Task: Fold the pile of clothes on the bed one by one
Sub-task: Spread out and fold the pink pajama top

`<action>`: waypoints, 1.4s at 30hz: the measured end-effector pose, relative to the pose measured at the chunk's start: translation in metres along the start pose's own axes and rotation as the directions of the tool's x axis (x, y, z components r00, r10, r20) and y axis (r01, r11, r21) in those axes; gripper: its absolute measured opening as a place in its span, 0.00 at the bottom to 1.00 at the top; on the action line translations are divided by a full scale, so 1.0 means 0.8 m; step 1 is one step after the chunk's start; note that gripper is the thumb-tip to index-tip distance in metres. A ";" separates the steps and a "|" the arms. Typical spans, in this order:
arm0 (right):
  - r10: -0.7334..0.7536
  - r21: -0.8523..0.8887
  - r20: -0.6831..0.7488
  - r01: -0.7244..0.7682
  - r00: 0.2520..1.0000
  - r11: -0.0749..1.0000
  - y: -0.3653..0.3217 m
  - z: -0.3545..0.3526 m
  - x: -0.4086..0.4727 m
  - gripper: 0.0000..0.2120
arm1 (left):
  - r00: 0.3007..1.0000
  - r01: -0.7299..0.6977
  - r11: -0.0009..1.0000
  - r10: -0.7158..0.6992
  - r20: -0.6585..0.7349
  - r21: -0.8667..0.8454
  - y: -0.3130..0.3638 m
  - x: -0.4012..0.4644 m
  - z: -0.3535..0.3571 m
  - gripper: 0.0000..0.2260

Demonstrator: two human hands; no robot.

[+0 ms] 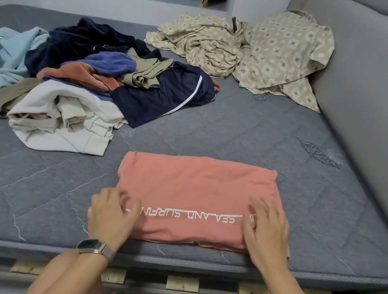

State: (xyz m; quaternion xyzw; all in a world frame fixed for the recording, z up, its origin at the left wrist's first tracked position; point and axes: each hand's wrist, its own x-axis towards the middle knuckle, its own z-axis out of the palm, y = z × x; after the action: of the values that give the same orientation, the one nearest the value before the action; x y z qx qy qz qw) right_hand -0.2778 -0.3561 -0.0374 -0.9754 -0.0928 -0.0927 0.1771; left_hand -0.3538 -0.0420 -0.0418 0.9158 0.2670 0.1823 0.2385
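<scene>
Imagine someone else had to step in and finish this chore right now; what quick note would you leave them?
Left hand: flat, fingers spread on the left edge of the folded salmon-pink cotton T-shirt with white lettering, no grip.
Right hand: flat on its right end, pressing.
That shirt lies near the front edge of the grey quilted mattress, folded to a rectangle, perhaps one fold left.
Left to do: the mixed heap of unfolded clothes further back on the left.
</scene>
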 end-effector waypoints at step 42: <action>0.026 0.562 0.780 -0.718 0.625 0.411 -0.348 -0.258 0.238 0.18 | 0.607 0.699 0.006 -0.534 0.588 -0.715 0.045 0.166 -0.420 0.11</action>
State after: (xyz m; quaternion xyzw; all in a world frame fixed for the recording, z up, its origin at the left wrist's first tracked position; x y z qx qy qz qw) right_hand -0.1837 -0.1468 0.2845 -0.7115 0.0599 0.3661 0.5968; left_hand -0.3892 0.1218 0.2801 0.4109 0.4699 0.1040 0.7743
